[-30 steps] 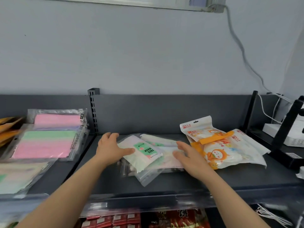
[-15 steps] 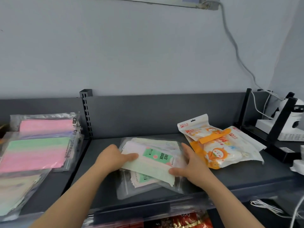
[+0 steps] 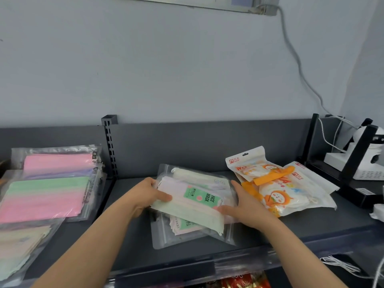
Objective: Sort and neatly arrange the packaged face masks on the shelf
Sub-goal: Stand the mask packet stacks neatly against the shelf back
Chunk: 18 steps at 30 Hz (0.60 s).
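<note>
A clear pack of pastel masks with a green FACE MASK label (image 3: 193,202) lies tilted on top of similar packs (image 3: 178,227) in the middle of the dark shelf (image 3: 133,242). My left hand (image 3: 148,194) grips its left edge, thumb on top. My right hand (image 3: 245,206) holds its right edge, thumb on top as well. To the right lies a loose pile of white and orange cartoon mask bags (image 3: 276,188). At the left, clear packs of pink and green masks (image 3: 45,192) are stacked.
A slotted upright (image 3: 110,146) divides the shelf's back panel. A black bracket (image 3: 353,161), a white camera device (image 3: 372,156) and cables (image 3: 332,142) stand at the far right. Beige mask packs (image 3: 18,246) overhang the front left. Red packets (image 3: 245,281) show on the shelf below.
Both hands have closed onto the top labelled pack and turned it from a steep angle to lie nearly crosswise. My view has shifted slightly right.
</note>
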Motion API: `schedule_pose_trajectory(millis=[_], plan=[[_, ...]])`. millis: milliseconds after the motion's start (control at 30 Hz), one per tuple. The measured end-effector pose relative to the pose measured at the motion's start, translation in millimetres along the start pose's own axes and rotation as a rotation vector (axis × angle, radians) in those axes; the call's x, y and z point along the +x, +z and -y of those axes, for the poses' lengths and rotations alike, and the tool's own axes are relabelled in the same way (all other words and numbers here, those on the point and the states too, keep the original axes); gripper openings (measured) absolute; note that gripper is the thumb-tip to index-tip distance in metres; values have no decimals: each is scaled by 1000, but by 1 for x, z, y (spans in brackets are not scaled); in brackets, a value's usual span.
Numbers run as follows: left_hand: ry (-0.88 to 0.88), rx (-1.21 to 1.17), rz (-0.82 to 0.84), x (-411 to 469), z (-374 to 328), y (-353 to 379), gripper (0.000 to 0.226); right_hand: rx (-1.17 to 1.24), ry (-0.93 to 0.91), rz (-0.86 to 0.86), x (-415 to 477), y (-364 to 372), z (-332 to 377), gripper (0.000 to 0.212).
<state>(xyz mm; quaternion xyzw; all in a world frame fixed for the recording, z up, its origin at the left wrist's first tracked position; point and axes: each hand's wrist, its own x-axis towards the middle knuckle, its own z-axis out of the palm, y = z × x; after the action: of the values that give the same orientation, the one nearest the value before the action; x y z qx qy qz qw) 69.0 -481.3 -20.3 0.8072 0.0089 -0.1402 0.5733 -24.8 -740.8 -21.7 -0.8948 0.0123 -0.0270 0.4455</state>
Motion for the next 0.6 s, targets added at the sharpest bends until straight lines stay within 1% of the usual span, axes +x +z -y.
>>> schedule_pose_trajectory(millis=[67,133,200,267,367,400,500,600], plan=[[-4,-52,-19,2,-2,4,57,-4,4,-14,1,0,-2,83],[-17,-100,-34,5,-1,6,61,36,11,-27,2,3,-7,83],[-42,-136,-29,8,0,6,68,83,42,-46,5,5,-15,93],[-53,-93,-30,6,0,3,73,104,53,-47,9,7,-18,101],[-46,-34,-32,0,-3,-4,79,117,56,-26,13,9,-17,104],[-34,-57,-20,-1,-3,-5,78,121,63,-26,14,10,-18,104],[-12,-247,63,-8,-3,-2,78,136,85,-32,18,11,-19,105],[47,-330,98,-13,4,0,92,136,96,-35,20,8,-14,106]])
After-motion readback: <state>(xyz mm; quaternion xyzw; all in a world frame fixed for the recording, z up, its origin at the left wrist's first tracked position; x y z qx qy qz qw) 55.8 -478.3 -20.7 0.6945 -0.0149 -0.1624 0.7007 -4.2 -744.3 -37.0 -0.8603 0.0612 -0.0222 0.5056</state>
